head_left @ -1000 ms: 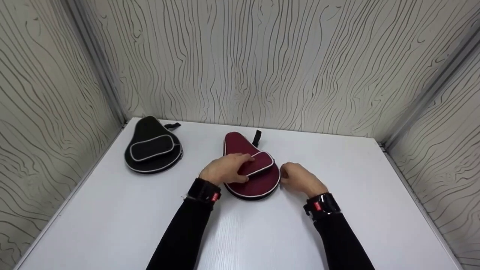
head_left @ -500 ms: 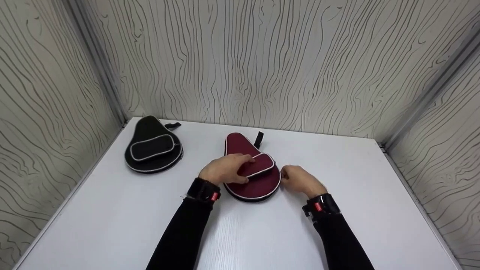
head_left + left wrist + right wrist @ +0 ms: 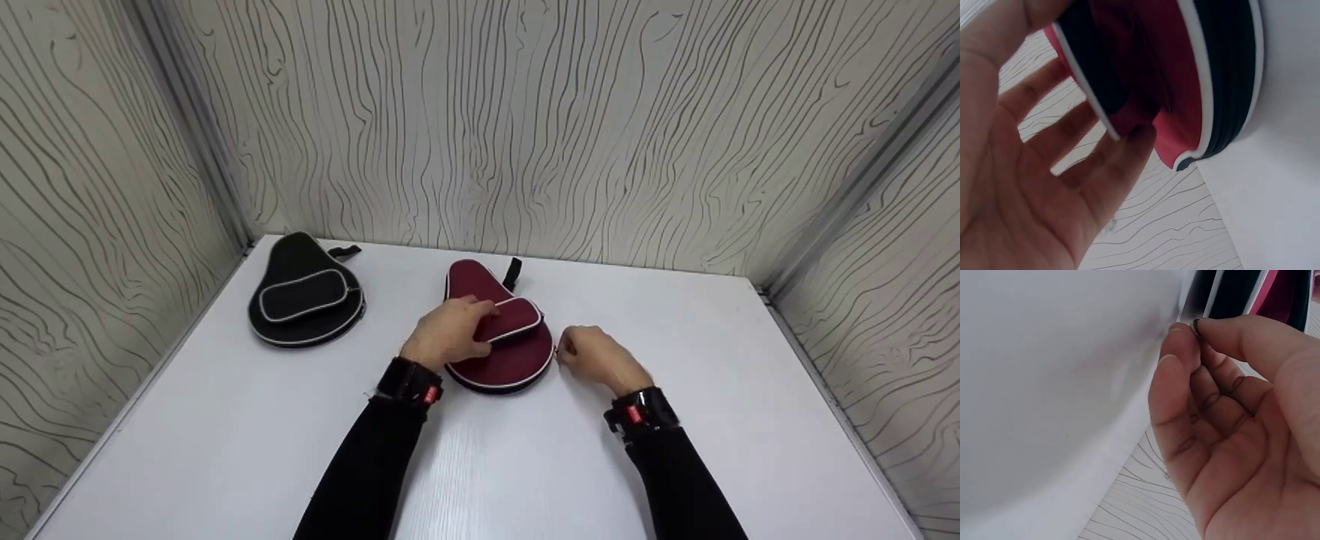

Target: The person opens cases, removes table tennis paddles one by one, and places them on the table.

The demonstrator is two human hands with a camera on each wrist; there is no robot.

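A dark red table tennis paddle case (image 3: 517, 364) with white piping lies in the middle of the table, its narrow end pointing to the back. My left hand (image 3: 448, 332) grips the raised front pocket (image 3: 514, 318) from the left, thumb on the near side and fingers on the far side. In the left wrist view the pocket's edge (image 3: 1086, 84) sits between thumb and fingers. At the case's right edge, my right hand (image 3: 600, 358) pinches a small zipper pull (image 3: 1195, 326) between thumb and index finger. Most of that pull is hidden by the fingertips.
A black paddle case (image 3: 307, 296) of the same shape lies at the back left of the white table (image 3: 225, 450). Wood-grain patterned panels (image 3: 480, 135) stand behind and on both sides. A black strap (image 3: 513, 274) sticks out behind the red case.
The red case has shifted slightly back and to the left, together with my left hand. My right hand has barely moved, and a narrow gap now shows between it and the case.
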